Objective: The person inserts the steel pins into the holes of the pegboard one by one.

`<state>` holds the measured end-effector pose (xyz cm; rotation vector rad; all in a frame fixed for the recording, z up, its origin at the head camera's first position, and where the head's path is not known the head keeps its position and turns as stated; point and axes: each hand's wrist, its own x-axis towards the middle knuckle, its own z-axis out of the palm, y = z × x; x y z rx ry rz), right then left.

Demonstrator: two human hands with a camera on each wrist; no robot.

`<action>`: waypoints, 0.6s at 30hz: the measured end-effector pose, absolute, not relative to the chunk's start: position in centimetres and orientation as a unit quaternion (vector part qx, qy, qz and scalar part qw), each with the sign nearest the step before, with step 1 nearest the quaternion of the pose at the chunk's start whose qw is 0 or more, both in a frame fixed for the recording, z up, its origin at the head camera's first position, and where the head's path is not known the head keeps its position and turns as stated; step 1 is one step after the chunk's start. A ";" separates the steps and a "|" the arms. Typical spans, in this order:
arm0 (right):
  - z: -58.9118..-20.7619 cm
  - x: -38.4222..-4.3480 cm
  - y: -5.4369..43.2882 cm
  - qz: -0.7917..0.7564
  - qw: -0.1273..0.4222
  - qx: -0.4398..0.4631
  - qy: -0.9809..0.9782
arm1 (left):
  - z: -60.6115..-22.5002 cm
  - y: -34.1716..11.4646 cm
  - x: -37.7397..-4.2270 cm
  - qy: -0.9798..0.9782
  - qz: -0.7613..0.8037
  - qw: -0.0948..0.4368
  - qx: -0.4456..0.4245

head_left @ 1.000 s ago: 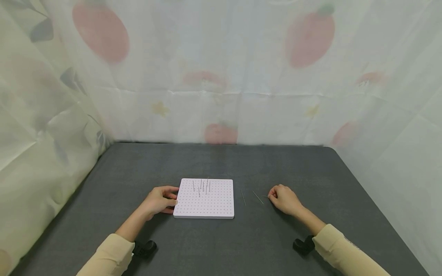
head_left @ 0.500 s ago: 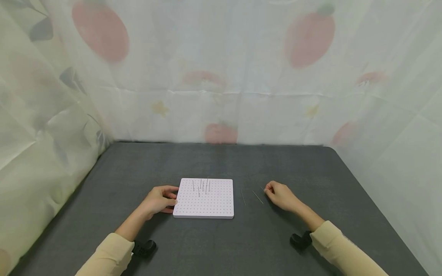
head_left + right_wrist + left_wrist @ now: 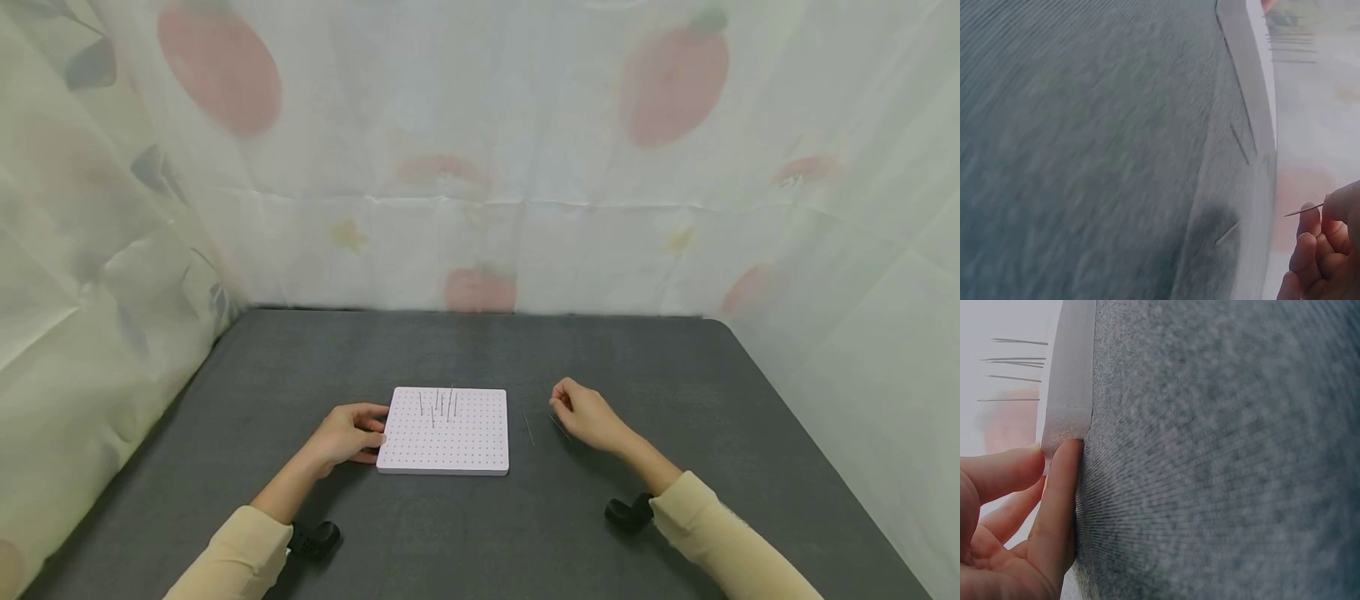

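A white pegboard point(image 3: 468, 446) with rows of small holes lies flat on the dark table. Several thin metal needles point(image 3: 448, 407) stand upright in its back left part. At the board's left edge, my left hand point(image 3: 347, 435) grips the side; the left wrist view shows the thumb point(image 3: 1013, 470) on the top rim and a finger point(image 3: 1062, 494) against the side wall. To the right of the board, my right hand point(image 3: 588, 414) is above the table. Its thumb and index finger pinch a needle point(image 3: 1302, 210), whose tip sticks out past them.
Between the board and my right hand, one loose needle point(image 3: 528, 428) lies on the table point(image 3: 480, 542). Another loose needle point(image 3: 557, 425) lies partly below the right hand. A printed curtain point(image 3: 480, 242) hangs behind the table's back edge.
My right hand has moved left and slightly away from me, carrying the pinched needle toward the board and over one loose needle. The left hand and the board have stayed in place.
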<state>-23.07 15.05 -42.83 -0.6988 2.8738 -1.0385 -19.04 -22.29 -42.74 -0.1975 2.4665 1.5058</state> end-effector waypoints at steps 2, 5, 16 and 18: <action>-42.7 -23.1 14.6 -0.335 -0.006 -0.230 0.914 | -42.7 -22.3 -19.0 0.845 0.517 0.122 -0.068; -42.5 -23.2 14.0 -0.341 -0.020 -0.239 0.909 | -42.7 -22.3 -19.0 0.844 0.518 0.122 -0.068; -42.2 -23.2 11.4 -0.366 -0.026 -0.242 0.898 | -42.8 -22.4 -19.1 0.842 0.521 0.122 -0.066; -42.2 -23.1 10.9 -0.369 -0.024 -0.242 0.897 | -42.8 -22.4 -19.1 0.842 0.521 0.122 -0.067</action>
